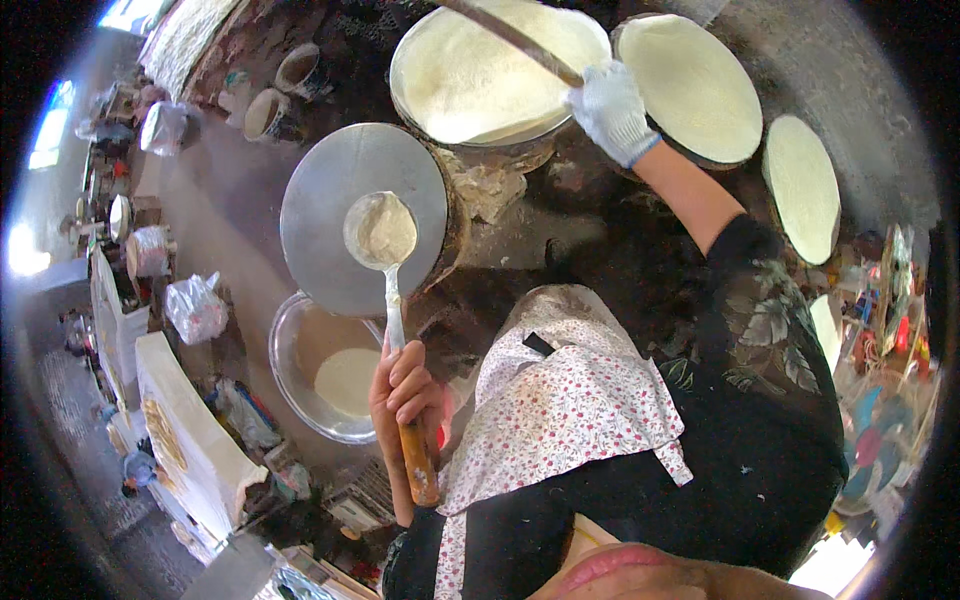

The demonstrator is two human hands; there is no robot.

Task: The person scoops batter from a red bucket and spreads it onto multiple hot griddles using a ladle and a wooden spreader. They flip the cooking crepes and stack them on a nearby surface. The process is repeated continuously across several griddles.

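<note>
My left hand point(408, 390) grips the orange-brown handle of a metal ladle point(385, 225), its bowl of pale batter above a bare round grey griddle point(320, 205). My right hand point(605, 110), in a white knitted glove, is closed on a long, flat brown stick point(510, 35) crossing over a batter-covered griddle point(470, 90) at the top. A second pale-covered round griddle point(690, 85) sits right of that hand, and a third point(800, 185) farther right. Below the grey griddle is a metal basin point(340, 385) partly filled with batter.
A floral apron point(570, 410) covers my front. At the upper left are two buckets point(265, 115). Plastic bags point(195, 305) and a long white-covered table point(185, 430) are along the left. Assorted clutter point(880, 400) fills the right edge.
</note>
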